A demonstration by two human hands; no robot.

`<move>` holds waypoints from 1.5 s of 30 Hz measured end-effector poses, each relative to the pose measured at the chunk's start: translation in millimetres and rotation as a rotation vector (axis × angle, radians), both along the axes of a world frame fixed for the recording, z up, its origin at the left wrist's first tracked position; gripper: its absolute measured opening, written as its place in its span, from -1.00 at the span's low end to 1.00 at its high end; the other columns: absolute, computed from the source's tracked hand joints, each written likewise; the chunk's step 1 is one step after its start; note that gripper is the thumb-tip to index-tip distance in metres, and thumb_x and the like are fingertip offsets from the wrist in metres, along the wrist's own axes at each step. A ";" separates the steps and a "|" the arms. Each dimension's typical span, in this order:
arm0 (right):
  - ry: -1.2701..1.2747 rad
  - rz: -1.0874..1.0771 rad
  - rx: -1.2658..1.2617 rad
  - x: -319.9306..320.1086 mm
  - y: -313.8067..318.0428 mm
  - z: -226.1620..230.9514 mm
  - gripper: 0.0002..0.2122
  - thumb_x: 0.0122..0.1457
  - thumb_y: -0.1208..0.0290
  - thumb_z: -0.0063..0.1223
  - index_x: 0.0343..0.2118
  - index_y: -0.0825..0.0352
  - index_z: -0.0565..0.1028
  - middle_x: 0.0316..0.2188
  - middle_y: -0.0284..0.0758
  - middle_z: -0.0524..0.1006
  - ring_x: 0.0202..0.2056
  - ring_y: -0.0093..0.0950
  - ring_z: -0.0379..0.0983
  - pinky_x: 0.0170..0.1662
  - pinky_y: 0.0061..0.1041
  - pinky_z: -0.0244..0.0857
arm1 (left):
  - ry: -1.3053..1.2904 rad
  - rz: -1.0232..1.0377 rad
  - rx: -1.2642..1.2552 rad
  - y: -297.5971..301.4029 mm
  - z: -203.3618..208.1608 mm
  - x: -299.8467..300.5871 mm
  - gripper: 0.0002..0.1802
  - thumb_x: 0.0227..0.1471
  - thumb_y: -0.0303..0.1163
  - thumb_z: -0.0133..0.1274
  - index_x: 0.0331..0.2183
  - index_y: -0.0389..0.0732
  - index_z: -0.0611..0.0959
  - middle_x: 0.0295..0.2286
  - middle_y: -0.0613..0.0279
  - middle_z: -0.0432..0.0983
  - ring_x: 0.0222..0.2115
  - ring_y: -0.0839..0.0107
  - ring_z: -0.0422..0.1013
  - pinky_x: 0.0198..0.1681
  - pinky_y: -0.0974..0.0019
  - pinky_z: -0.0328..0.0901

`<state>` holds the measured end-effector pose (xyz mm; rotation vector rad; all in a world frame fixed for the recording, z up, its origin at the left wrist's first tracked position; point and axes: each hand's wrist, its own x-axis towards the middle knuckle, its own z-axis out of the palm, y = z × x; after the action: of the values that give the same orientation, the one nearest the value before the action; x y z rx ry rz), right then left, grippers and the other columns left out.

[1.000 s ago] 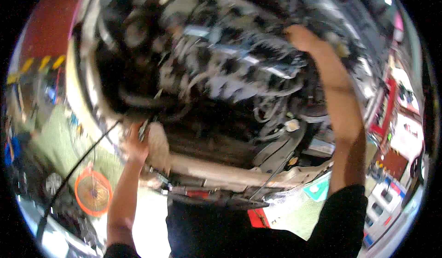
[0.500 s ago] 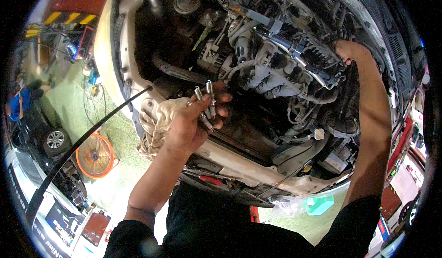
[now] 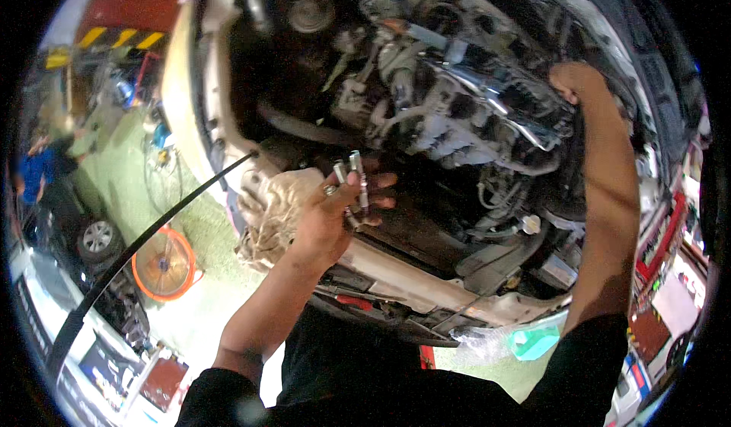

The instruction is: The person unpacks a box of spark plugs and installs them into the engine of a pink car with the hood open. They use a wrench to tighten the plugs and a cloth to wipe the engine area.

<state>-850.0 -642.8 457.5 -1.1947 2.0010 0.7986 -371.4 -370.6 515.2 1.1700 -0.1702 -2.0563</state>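
Observation:
Spark plugs (image 3: 360, 174), several slim metal ones, are clutched between the fingers of my left hand (image 3: 326, 217), which hovers over the car's front edge beside a crumpled beige cloth (image 3: 283, 206). My right hand (image 3: 580, 84) reaches to the far right end of the engine (image 3: 449, 141), fingers curled down; anything in them is hidden. Across the engine top lies a long shiny metal tool (image 3: 478, 83), left of my right hand.
A ribbed hose (image 3: 304, 126) runs beyond my left hand. The front crossmember (image 3: 411, 278) lies before me, with a black rod (image 3: 160, 229) slanting up to its left corner. An orange round fan (image 3: 164, 264) stands on the floor; a person in blue (image 3: 34, 172) is far left.
The view has shifted slightly and blurred. My left hand sits a little lower and further right in the picture, still holding the spark plugs. My right hand stays at the engine's right end.

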 end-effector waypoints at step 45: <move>-0.039 0.422 -0.686 58.7 14.1 47.4 -0.80 0.22 0.24 0.16 -0.19 0.16 0.68 -0.22 -0.12 0.65 -0.15 -0.09 0.59 -0.07 -0.08 0.45 | -0.500 0.018 0.018 -11.6 -64.6 107.3 -0.70 0.31 -0.23 0.07 -0.04 -0.21 0.61 -0.50 0.32 0.47 -0.68 0.55 0.30 -0.66 0.46 0.16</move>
<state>-791.3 -628.7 504.9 -2.0484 2.0817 0.2501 -264.0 -382.2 450.6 1.6722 -0.3780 -1.7158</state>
